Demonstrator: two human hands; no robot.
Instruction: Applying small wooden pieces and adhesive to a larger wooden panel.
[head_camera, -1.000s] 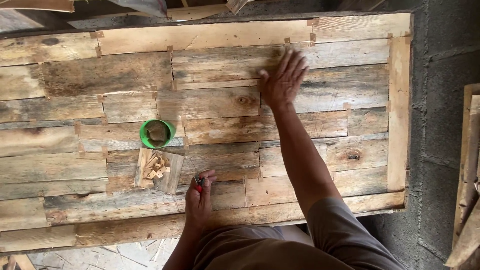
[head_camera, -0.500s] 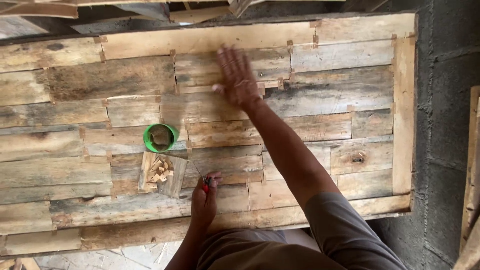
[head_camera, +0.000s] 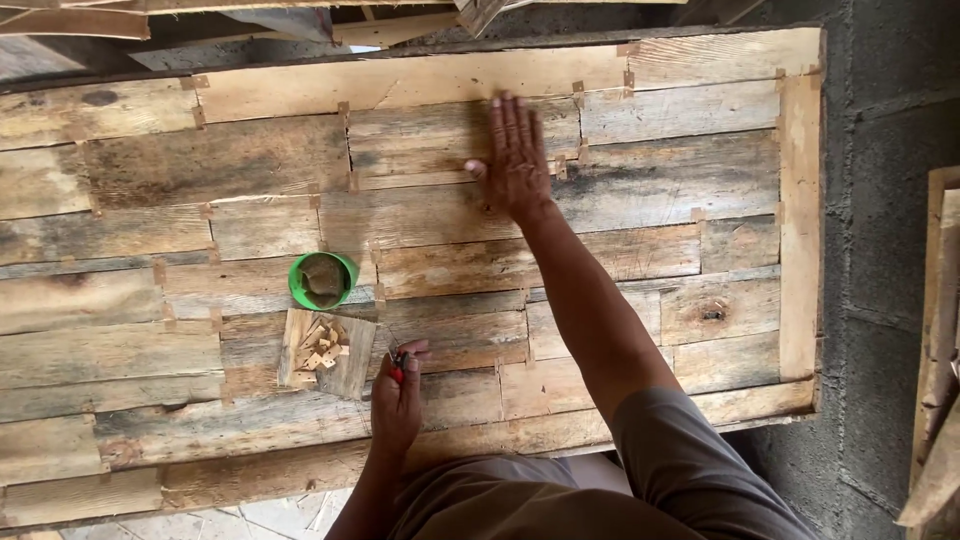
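Large wooden panel (head_camera: 150, 190), pieced together from weathered planks of mixed tones, is lying flat and filling most of the view. Small wooden tabs are sitting across many of the plank joints.

Left-centre: a green cup (head_camera: 323, 280) is standing upright on the planks, something brownish inside, can't tell what. Just below it, nearly touching, a small square board (head_camera: 350, 365) is lying flat, carrying a loose pile of little light wood chips (head_camera: 320, 347).

Just right of that board: left hand (head_camera: 397, 398) is resting near the panel's near edge, fingers curled together around a small red-handled tool (head_camera: 397, 368). Tool is mostly hidden by the fingers, so its type isn't readable. Tool tip is sitting near the board's right edge; can't tell if it's touching.

Further right and toward the far side: right hand (head_camera: 517, 160) is lying palm-down on the planks, fingers spread apart and flat, holding nothing. Arm is stretching across the panel from the near edge.

Far right: grey block wall (head_camera: 890, 200) is running alongside the panel, with more boards (head_camera: 940, 330) leaning at the frame edge.
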